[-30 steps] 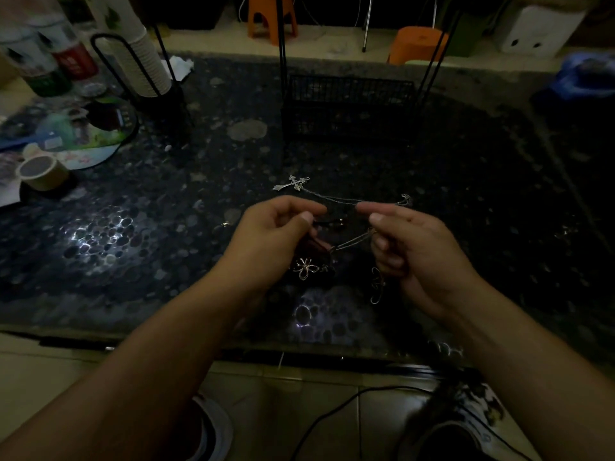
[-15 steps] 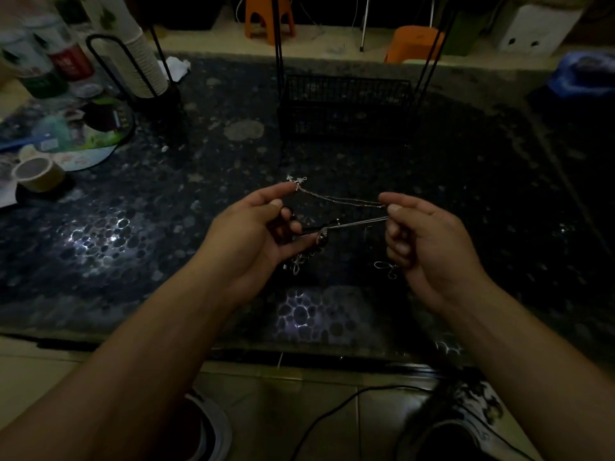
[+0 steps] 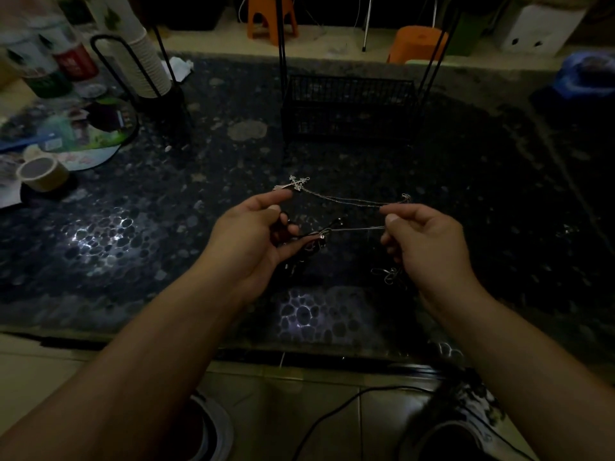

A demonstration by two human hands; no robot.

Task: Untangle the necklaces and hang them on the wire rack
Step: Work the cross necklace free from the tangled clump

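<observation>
Thin silver necklaces [image 3: 349,201] stretch between my two hands above the dark pebbled table [image 3: 166,227]. My left hand [image 3: 253,237] pinches a tangled knot of chain and dark cord near its fingertips, and a cross pendant [image 3: 294,184] sticks out above its index finger. My right hand [image 3: 422,244] pinches the chains at their other end. A small looped pendant [image 3: 389,274] hangs below the right hand. The black wire rack [image 3: 349,104] stands at the back of the table, beyond both hands.
A stack of paper cups in a black holder [image 3: 146,71], bottles [image 3: 66,61], a round printed fan [image 3: 66,131] and a roll of tape [image 3: 41,173] crowd the table's left. Orange stools [image 3: 271,18] stand on the floor behind. A cable [image 3: 332,414] and shoes lie below the table's near edge.
My hands have drawn apart, pulling the chains taut between them. The flower-like pendant that hung near the left hand now hangs below the right hand.
</observation>
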